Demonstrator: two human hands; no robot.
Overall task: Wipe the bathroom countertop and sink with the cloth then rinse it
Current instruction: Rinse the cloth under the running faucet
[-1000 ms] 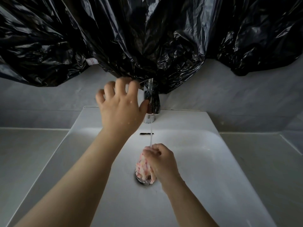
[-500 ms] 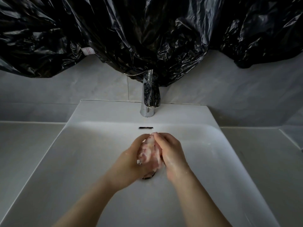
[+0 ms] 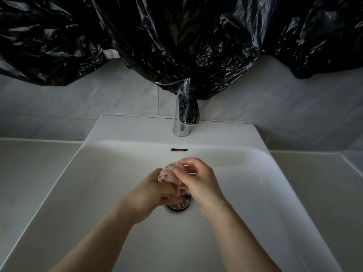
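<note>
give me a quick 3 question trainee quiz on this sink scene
1. True or false: both hands grip the cloth.
2. The cloth is held above which fitting? A) drain B) tap C) countertop
3. Fill in: no water stream shows under the ____.

Key
1. True: the left hand and right hand close on it together.
2. A: the drain, in the sink.
3. tap

One white sink (image 3: 255,193), one chrome faucet (image 3: 185,112) at its back edge, one overflow slot (image 3: 179,149) below the faucet, one drain (image 3: 179,205), one bunched cloth (image 3: 169,174) above the drain, two hands, left hand (image 3: 151,195), right hand (image 3: 198,181), one black plastic sheet (image 3: 176,36) above the faucet
</note>
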